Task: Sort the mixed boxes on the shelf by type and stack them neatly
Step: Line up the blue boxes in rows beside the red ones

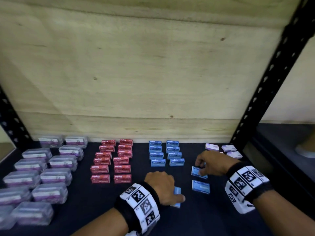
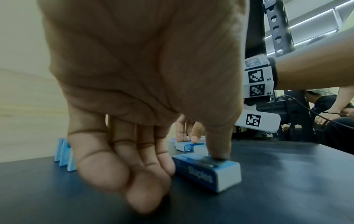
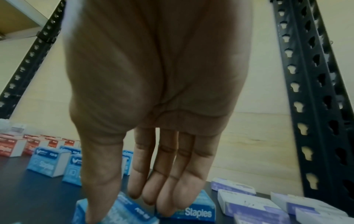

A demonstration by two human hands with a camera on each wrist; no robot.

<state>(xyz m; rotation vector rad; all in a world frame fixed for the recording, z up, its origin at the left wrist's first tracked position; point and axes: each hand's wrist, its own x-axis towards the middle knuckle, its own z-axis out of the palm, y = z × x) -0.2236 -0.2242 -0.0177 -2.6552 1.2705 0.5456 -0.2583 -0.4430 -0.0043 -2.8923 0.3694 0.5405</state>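
Three loose blue staples boxes lie at the front right of the black shelf. My left hand grips the nearest one. In the left wrist view my left hand has its thumb pressing on top of this box, with the fingers curled against its side. My right hand reaches down onto another blue box. In the right wrist view my right hand pinches this box between thumb and fingertips. A further blue box lies just behind the fingers. The third box lies free between my hands.
Sorted groups fill the shelf: clear cases with purple labels at left, two rows of red staples boxes, and two rows of blue ones. Pale purple boxes sit at back right beside a black upright. A wooden panel closes the back.
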